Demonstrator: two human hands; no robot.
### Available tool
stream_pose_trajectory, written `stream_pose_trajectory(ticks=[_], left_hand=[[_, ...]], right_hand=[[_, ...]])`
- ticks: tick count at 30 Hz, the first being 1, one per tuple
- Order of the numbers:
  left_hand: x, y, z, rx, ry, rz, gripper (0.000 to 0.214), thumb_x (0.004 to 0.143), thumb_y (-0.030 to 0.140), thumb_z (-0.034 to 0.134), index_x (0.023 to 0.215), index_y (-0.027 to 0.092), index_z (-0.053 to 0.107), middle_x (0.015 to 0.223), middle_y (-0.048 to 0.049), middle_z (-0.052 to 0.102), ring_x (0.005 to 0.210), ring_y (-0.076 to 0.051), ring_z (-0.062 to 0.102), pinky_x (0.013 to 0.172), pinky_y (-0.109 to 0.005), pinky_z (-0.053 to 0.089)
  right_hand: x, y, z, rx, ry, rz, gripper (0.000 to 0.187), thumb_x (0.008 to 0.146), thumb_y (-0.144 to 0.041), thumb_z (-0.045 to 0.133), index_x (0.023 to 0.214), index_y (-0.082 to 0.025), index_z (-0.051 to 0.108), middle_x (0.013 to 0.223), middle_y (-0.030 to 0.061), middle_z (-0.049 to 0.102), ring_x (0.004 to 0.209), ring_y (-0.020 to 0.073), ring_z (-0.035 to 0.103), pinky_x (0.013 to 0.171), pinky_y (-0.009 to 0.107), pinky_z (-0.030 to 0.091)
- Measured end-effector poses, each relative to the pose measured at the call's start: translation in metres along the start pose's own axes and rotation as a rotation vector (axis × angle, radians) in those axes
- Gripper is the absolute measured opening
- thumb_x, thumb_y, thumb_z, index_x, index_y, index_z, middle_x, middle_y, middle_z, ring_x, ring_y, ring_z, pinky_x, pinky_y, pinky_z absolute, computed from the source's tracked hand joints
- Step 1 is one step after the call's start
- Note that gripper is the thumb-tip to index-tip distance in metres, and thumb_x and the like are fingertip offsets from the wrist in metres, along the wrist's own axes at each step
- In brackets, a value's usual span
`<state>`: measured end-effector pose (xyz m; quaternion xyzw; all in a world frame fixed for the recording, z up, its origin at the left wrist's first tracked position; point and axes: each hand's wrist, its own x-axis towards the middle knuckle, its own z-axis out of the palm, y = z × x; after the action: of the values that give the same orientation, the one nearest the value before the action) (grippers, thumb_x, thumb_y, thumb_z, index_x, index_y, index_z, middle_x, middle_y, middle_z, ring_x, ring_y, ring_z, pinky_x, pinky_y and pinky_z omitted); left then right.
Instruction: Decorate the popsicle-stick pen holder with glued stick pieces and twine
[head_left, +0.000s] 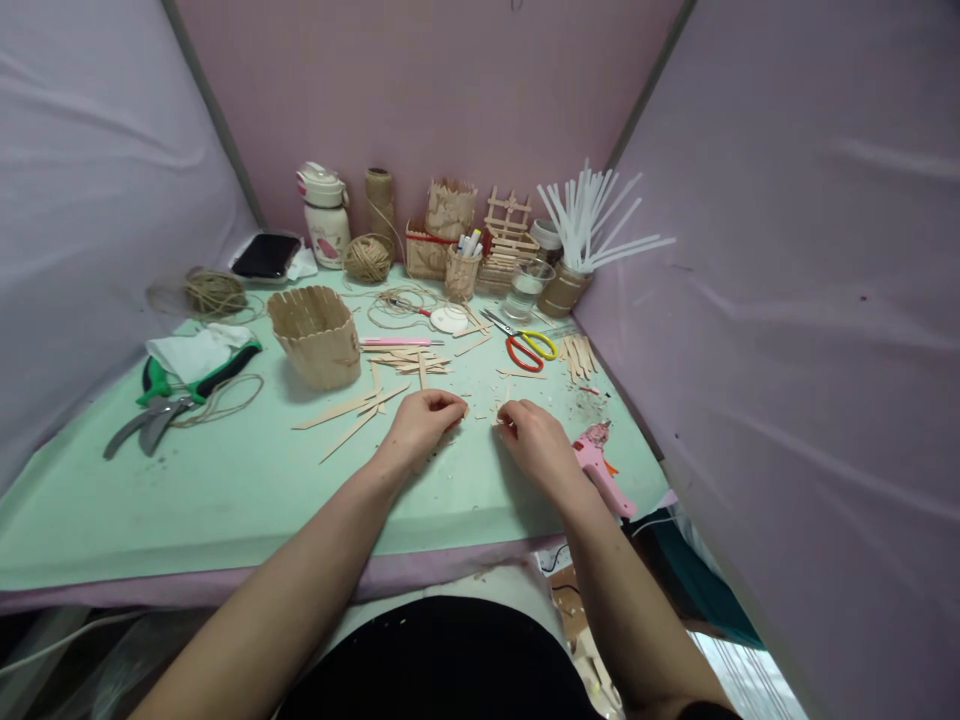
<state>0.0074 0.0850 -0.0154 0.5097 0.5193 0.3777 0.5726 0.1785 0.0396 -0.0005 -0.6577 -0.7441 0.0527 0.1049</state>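
Several wood slivers (486,408) lie between left hand (421,422) and right hand (534,442) grips.

Small craft workspace, prob. a home hobby corner, w/ fabric screens (787,350) on three sides. The mint-green table (225,490) is spread w/ making supplies: wooden craft sticks (405,360), a stick-built basket (315,335), a twine ball (367,258), scissors (529,345), a pink glue gun (596,465), glue sticks in a jar (592,215) and green-handled cutters (180,390). Small stick models (506,240) stand along the back.
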Motion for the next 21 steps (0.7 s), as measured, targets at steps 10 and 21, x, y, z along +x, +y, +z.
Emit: stream_pose_trajectory(ticks=[10, 21], left_hand=[[-0.003, 0.003, 0.004, -0.116, 0.031, -0.063, 0.016, 0.061, 0.028, 0.068, 0.067, 0.014, 0.065, 0.052, 0.0019, 0.053, 0.044, -0.007, 0.042, 0.045, -0.022, 0.034], [-0.001, 0.000, 0.004, -0.195, 0.022, -0.103, 0.020, 0.062, 0.029, 0.071, 0.071, 0.013, 0.064, 0.064, -0.0014, 0.061, 0.051, -0.008, 0.051, 0.049, -0.022, 0.040]], right_hand=[[0.008, -0.015, 0.016, -0.211, -0.064, 0.052, 0.018, 0.093, -0.013, 0.043, 0.093, -0.015, 0.062, 0.090, 0.0114, 0.063, 0.079, 0.0212, 0.059, 0.066, 0.029, 0.036], [0.008, -0.011, 0.015, -0.152, -0.023, 0.064, 0.021, 0.089, -0.011, 0.044, 0.093, -0.017, 0.064, 0.088, 0.0093, 0.064, 0.080, 0.0203, 0.059, 0.067, 0.028, 0.036]])
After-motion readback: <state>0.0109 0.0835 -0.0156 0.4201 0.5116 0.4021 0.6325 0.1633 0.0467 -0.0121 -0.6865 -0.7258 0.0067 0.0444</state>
